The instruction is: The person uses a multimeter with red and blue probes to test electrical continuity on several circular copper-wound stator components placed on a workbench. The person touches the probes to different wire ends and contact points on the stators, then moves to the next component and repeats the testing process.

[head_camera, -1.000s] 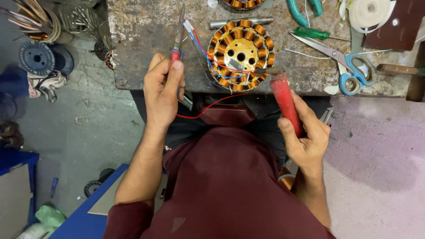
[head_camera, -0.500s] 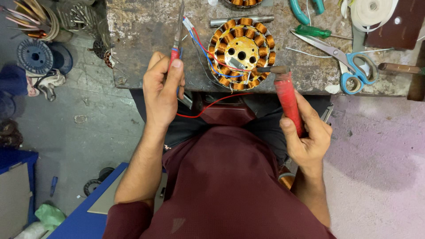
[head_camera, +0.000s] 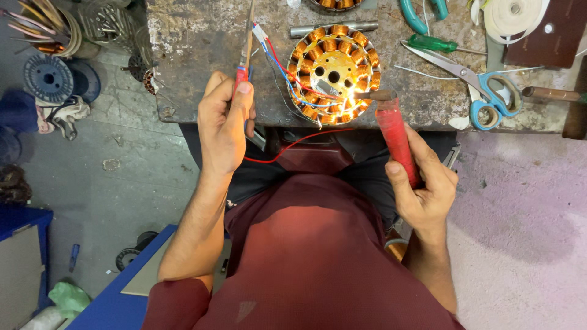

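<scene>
Scarred and stained, the workshop surface (head_camera: 202, 55) is carrying a round copper-wound stator (head_camera: 334, 72) directly ahead of the person, lying flat between the two hands and a little nearer the right one. The right hand (head_camera: 422, 183) is closing fully around the red handle of a soldering iron (head_camera: 394, 131), whose long axis is running up and slightly left from the hand, its dark tip bending left to touch the stator's near rim where a bright glow is showing. The left hand (head_camera: 223, 125) is pinching a thin rod (head_camera: 247, 36) between thumb and fingers, the rod pointing straight away from it and standing just left of the stator. Red and blue wires (head_camera: 281, 67) are trailing from the windings toward the left hand. Scissors (head_camera: 483, 91) are lying beyond the right hand.
</scene>
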